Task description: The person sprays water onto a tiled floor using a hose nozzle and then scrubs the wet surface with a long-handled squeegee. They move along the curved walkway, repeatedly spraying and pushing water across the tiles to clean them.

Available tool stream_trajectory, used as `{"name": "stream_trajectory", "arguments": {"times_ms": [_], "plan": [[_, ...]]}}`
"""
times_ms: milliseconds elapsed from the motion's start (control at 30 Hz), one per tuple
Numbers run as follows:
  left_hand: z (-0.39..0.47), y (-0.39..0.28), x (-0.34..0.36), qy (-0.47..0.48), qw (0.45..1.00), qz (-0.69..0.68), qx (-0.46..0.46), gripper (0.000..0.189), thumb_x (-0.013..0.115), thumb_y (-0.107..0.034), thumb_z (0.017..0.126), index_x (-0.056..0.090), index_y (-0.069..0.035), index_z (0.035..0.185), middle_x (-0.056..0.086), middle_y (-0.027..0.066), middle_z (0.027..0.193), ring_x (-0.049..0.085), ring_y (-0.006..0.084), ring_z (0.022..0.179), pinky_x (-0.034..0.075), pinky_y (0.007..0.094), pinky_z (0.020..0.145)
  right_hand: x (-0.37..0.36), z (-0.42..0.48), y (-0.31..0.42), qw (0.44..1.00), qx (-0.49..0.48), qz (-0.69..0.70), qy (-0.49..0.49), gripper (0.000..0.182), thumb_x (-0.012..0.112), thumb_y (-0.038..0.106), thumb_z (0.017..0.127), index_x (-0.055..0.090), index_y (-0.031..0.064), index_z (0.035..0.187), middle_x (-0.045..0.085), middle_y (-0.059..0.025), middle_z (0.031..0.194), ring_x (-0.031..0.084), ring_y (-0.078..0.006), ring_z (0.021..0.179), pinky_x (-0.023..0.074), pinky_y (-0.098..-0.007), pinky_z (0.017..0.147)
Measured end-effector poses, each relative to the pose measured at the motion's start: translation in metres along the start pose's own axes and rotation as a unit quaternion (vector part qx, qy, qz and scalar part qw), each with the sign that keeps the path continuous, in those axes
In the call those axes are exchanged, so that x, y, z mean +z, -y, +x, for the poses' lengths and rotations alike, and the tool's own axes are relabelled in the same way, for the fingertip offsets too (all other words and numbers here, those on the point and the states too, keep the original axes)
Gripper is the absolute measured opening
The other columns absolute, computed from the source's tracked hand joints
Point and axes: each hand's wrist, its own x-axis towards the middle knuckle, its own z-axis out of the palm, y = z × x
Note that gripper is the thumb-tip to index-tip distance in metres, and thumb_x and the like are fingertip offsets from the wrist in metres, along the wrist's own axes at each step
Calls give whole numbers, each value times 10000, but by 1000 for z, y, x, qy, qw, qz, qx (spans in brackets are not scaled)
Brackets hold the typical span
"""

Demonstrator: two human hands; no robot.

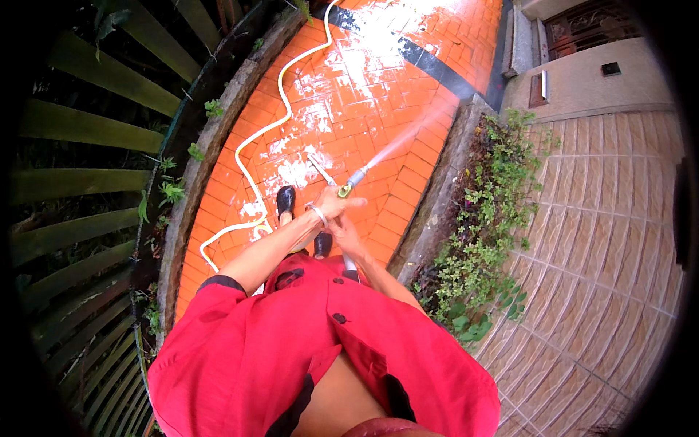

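Observation:
A metal hose nozzle (pixel 357 177) with a yellow-green valve sends a fan of water towards the upper right. Against its rear end lies my left hand (pixel 334 203), with a pale band at the wrist, closed about the nozzle's base. Just below, my right hand (pixel 345 232) touches or nearly touches the left; its fingers are partly hidden, so its hold is unclear. A pale pole (pixel 321 168) reaches out beyond the hands, and a similar length shows below them near my red shirt. The pale yellow hose (pixel 285 93) winds along the left side of the wet orange brick paving (pixel 377 142).
My dark shoes (pixel 285 199) stand on glossy, wet bricks. A slatted fence (pixel 87 134) and stone kerb (pixel 218 109) run along the left. To the right are another kerb (pixel 437 191), low green plants (pixel 486 218) and a tiled wall (pixel 590 229).

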Motion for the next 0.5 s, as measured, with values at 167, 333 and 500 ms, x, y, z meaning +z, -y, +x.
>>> {"name": "stream_trajectory", "arguments": {"times_ms": [167,333,500], "plan": [[-6,13,-9,73,993,-32,89,300,763,-255,626,544,-83,737,506,-17,589,517,87,576,421,265,530,5,0,-3,998,-45,3,-53,399,529,299,915,462,-1,1170,576,-64,1030,553,-145,961,460,-287,814],[-2,32,-8,33,996,40,78,210,717,-204,645,608,-60,751,562,31,622,556,132,623,445,303,577,-1,1,-14,990,-39,-113,-76,311,530,245,917,526,-19,1080,596,-53,960,546,-118,923,457,-283,778],[-30,-15,-19,-79,996,39,-10,160,699,-200,676,628,-59,704,595,28,637,561,114,613,454,314,565,11,-3,14,968,-57,-219,-105,456,621,341,806,555,-19,1078,611,-178,964,577,-255,901,446,-354,803]]}}
